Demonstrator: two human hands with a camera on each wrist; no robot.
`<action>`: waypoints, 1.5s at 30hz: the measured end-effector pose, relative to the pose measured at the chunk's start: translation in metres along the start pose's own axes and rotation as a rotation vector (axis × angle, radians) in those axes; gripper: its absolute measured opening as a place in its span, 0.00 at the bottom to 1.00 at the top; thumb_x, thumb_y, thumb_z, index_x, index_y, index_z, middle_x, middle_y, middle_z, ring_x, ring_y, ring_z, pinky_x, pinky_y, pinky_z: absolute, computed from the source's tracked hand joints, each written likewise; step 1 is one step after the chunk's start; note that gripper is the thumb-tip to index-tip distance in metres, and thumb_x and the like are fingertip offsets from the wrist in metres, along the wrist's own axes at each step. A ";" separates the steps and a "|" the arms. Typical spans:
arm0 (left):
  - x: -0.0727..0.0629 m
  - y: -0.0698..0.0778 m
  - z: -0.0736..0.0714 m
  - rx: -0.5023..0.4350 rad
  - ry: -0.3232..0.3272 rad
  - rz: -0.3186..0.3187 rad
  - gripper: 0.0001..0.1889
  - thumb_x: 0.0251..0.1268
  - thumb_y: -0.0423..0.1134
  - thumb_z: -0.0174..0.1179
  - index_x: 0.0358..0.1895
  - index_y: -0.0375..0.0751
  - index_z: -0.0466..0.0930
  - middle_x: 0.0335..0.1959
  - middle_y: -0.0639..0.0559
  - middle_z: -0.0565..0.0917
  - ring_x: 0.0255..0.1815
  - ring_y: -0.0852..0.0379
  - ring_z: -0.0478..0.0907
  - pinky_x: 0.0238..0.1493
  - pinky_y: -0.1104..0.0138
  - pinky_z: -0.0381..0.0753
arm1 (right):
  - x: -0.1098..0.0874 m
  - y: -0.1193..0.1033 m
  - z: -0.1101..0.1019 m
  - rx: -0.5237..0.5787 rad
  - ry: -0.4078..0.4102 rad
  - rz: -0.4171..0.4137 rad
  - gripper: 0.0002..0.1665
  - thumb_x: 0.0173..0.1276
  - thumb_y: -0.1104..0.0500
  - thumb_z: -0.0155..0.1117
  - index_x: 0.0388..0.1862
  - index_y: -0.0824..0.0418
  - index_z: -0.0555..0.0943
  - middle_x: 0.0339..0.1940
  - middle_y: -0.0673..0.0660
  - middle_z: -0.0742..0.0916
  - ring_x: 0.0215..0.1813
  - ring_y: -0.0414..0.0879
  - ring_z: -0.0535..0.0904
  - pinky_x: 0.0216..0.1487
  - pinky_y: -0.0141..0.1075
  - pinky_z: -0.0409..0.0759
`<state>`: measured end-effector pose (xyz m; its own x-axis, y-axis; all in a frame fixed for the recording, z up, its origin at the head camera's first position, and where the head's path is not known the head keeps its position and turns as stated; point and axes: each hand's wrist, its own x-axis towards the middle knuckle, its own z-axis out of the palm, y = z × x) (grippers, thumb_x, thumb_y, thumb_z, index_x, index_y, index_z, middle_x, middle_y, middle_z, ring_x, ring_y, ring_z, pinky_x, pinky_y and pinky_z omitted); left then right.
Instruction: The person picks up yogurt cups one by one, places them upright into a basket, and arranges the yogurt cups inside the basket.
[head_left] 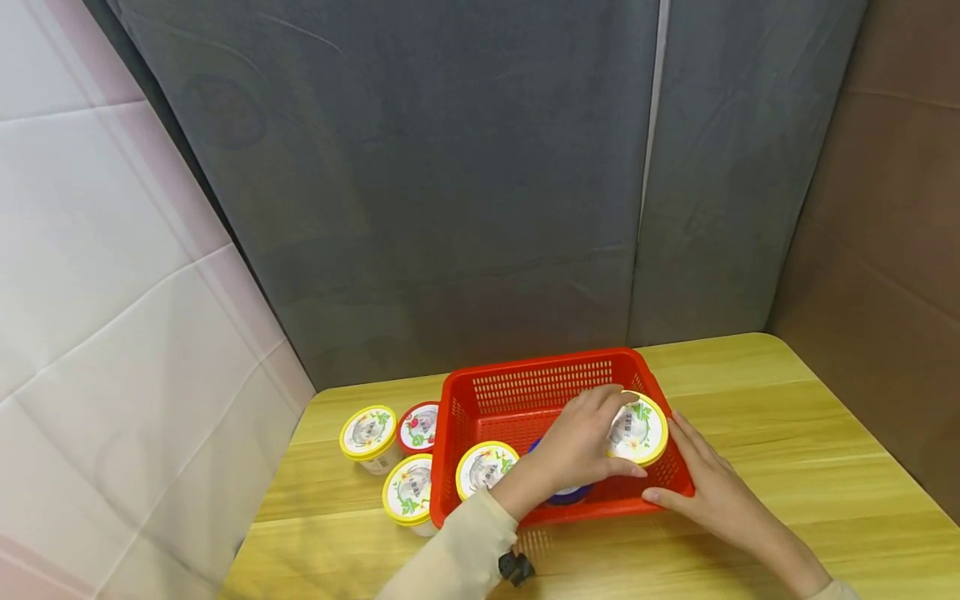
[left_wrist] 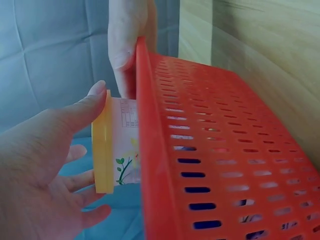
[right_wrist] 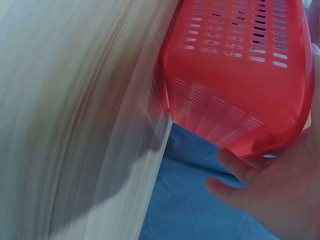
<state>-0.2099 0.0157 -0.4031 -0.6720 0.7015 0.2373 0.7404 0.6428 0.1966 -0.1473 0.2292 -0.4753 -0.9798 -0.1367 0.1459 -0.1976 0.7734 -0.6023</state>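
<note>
My left hand (head_left: 573, 446) grips a paper tub (head_left: 637, 429) with a yellow lid, thumb and fingers around the lid's edge. The tub is low at the right end of a red plastic basket (head_left: 543, 364); in the left wrist view its printed side (left_wrist: 126, 145) dips behind the basket's rim. My right hand (head_left: 716, 492) holds the basket's right front corner, thumb at the front rim and fingers along the right side. Inside the basket, another yellow-lidded tub (head_left: 486, 467) stands at the left, and a blue-lidded tub (head_left: 572, 495) is partly hidden under my left hand.
Left of the basket on the wooden table (head_left: 315, 533) stand a yellow-lidded tub (head_left: 368, 432), a red-lidded tub (head_left: 420, 427) and another yellow-lidded tub (head_left: 408, 490), close to the basket wall. A grey cloth screen (head_left: 450, 208) rises behind the table.
</note>
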 end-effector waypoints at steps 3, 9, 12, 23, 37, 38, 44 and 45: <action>0.000 0.000 0.003 0.000 -0.016 0.009 0.48 0.48 0.65 0.71 0.72 0.51 0.63 0.73 0.48 0.69 0.73 0.51 0.68 0.75 0.56 0.67 | -0.001 0.001 0.001 0.003 0.011 -0.011 0.66 0.56 0.33 0.71 0.82 0.54 0.47 0.81 0.65 0.56 0.74 0.73 0.61 0.59 0.78 0.62; -0.001 -0.002 0.012 -0.007 -0.047 -0.002 0.49 0.47 0.65 0.71 0.73 0.52 0.61 0.73 0.49 0.68 0.73 0.52 0.68 0.76 0.57 0.67 | 0.000 0.001 0.002 0.014 0.007 -0.005 0.65 0.56 0.32 0.70 0.82 0.54 0.47 0.81 0.65 0.56 0.75 0.73 0.60 0.59 0.78 0.63; -0.001 -0.002 0.015 -0.026 -0.065 -0.003 0.49 0.47 0.64 0.72 0.73 0.52 0.61 0.73 0.50 0.68 0.74 0.53 0.67 0.76 0.59 0.67 | 0.000 0.002 0.002 0.020 0.006 0.000 0.66 0.56 0.31 0.69 0.82 0.54 0.47 0.82 0.65 0.56 0.75 0.72 0.59 0.60 0.77 0.62; -0.003 -0.004 0.027 -0.044 -0.097 0.011 0.50 0.45 0.61 0.74 0.72 0.50 0.61 0.70 0.52 0.70 0.71 0.55 0.69 0.74 0.62 0.69 | 0.001 0.003 0.004 0.027 0.004 0.009 0.69 0.54 0.27 0.68 0.82 0.54 0.46 0.82 0.64 0.56 0.75 0.70 0.60 0.60 0.76 0.64; -0.003 -0.004 0.034 -0.074 -0.144 0.021 0.49 0.50 0.58 0.72 0.75 0.50 0.58 0.72 0.51 0.68 0.72 0.53 0.69 0.72 0.62 0.71 | 0.000 0.004 0.004 0.018 0.017 -0.002 0.68 0.55 0.28 0.68 0.82 0.56 0.47 0.81 0.65 0.57 0.75 0.72 0.60 0.61 0.76 0.64; -0.003 -0.004 0.034 -0.075 -0.148 0.023 0.49 0.50 0.58 0.72 0.75 0.50 0.58 0.72 0.50 0.68 0.72 0.53 0.69 0.72 0.62 0.71 | -0.001 0.004 0.004 0.019 0.016 -0.003 0.68 0.55 0.28 0.68 0.82 0.56 0.47 0.81 0.65 0.57 0.75 0.72 0.60 0.61 0.76 0.64; -0.004 -0.006 0.035 -0.093 -0.166 0.018 0.48 0.52 0.58 0.71 0.75 0.49 0.57 0.72 0.49 0.68 0.72 0.51 0.68 0.73 0.60 0.70 | -0.001 0.003 0.004 0.015 0.019 -0.003 0.68 0.54 0.28 0.69 0.82 0.58 0.48 0.81 0.65 0.57 0.74 0.71 0.61 0.60 0.76 0.64; -0.004 -0.006 0.036 -0.095 -0.169 0.015 0.48 0.52 0.58 0.70 0.75 0.49 0.57 0.72 0.49 0.68 0.72 0.51 0.68 0.73 0.60 0.70 | -0.001 0.003 0.004 0.014 0.020 -0.004 0.68 0.54 0.28 0.69 0.82 0.58 0.48 0.81 0.65 0.57 0.74 0.71 0.61 0.60 0.76 0.64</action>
<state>-0.2123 0.0203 -0.4390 -0.6476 0.7578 0.0790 0.7431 0.6053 0.2852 -0.1471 0.2293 -0.4805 -0.9782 -0.1269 0.1641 -0.2019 0.7643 -0.6125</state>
